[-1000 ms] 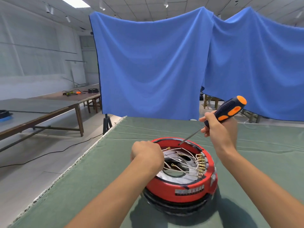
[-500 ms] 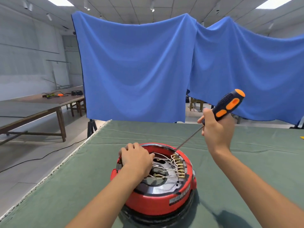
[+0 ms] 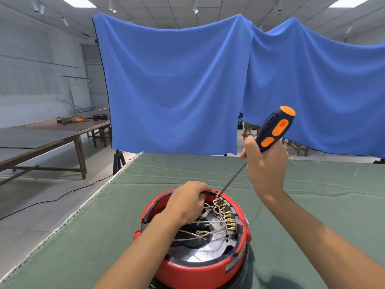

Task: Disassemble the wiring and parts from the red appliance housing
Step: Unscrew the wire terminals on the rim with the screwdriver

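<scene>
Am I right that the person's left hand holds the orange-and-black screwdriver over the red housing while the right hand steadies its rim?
Not quite: the head view shows the right hand holding the screwdriver, while the left hand steadies the red housing.

2 bare forearms, left hand (image 3: 186,202), right hand (image 3: 265,167); sleeves not visible.

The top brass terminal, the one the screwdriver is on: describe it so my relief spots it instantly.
Find the red housing on the green table. Inside its right rim runs a column of brass terminals with white wires. Yours is the farthest one, under the screwdriver tip.
</scene>
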